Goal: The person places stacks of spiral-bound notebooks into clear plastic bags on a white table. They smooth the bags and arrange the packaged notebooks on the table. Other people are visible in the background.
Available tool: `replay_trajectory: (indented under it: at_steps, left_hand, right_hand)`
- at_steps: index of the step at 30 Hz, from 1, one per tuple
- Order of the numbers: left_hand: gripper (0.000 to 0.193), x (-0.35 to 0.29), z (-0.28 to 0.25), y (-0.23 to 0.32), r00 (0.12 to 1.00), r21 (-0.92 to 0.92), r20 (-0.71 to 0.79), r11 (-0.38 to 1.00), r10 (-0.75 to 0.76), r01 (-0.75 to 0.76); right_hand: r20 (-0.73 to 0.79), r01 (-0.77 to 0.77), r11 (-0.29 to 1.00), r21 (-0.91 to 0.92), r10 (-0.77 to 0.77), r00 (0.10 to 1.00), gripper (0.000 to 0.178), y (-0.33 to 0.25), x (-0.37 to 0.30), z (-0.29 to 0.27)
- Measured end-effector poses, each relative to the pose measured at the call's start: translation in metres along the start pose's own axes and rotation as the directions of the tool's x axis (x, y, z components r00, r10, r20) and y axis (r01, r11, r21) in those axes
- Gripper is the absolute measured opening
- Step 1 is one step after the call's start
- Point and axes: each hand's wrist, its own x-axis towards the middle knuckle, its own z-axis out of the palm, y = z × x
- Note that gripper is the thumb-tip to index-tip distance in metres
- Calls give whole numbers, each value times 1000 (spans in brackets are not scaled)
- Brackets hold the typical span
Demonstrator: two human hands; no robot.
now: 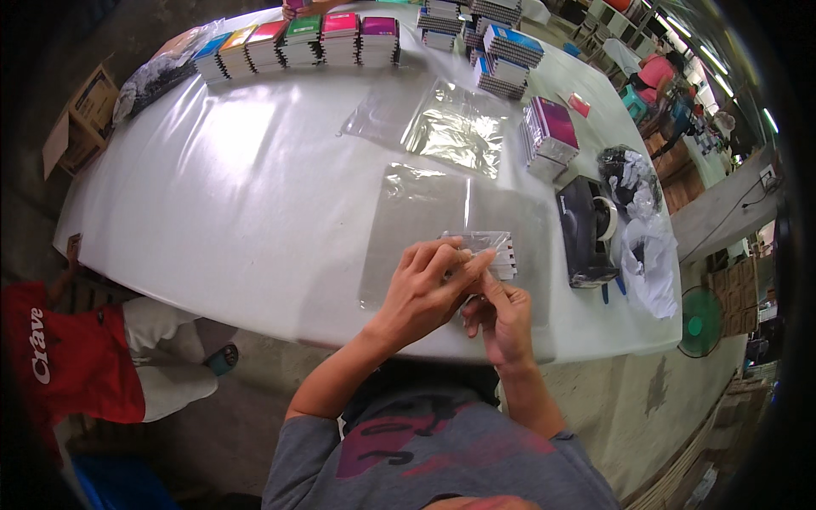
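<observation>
While at near edge of bench [212, 212], your left hand [425, 285] and right hand [507, 321] at clear-wrapped packet [503, 253], any pinch unclear.

It's one wide fisheye worn on the person's head, the left one of a side-by-side pair, aimed down and a bit forward. Super close to the wearer: the grey shirt [450, 450] fills the bottom edge, and the hands [427, 285] sit just below centre, fairly near. The surface [246, 204] stretches away toward the top, with the room [710, 93] far off at upper right. Everything curves toward the dark round rim.
</observation>
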Motion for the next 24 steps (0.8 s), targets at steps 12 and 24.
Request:
replay_trajectory:
  at_steps: [12,24]
  left_hand:
    - [60,16,-27,17,951,117,262,983,-166,140]
    - [84,68,15,19,858,127,431,960,-278,248]
  right_hand:
    - [28,24,935,-353,-15,999,25,21,11,-29]
    - [267,21,636,-771,294,918,28,58,0,-26]
